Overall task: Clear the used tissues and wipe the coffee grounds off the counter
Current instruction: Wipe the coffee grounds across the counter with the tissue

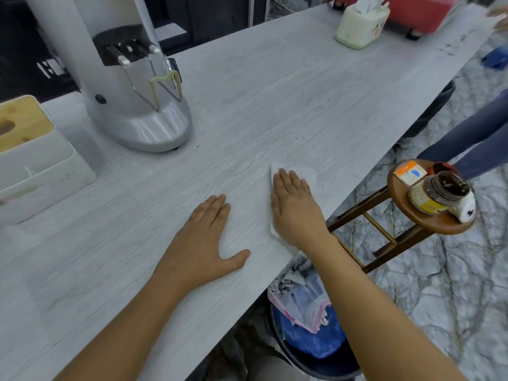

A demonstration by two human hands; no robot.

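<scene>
White paper tissue [309,176], thin and flat, lies on the pale grey wood-grain counter [247,92] close to its right edge, and my right hand [295,207] is laid on top of it, palm down, fingers straight and held side by side, pressing it against the surface. Only the tissue's far corners and a strip along the near left side show around my hand. My left hand [204,243] rests flat on the bare counter just beside it, fingers together and the thumb spread out toward the right hand; it holds nothing.

A few dark specks of coffee grounds [198,146] sit on the counter near the base of the silver-grey coffee grinder [132,86], which stands at the far left. A white organiser box with a bamboo lid [35,158] is at the left edge. A pale green tissue box [360,23] stands far back.

Below the counter's edge, under my right forearm, is a round bin lined with a blue bag [313,342], holding crumpled paper. To the right stands a round brown wooden stool [437,224] carrying a glass jar with a yellow label [437,196].
</scene>
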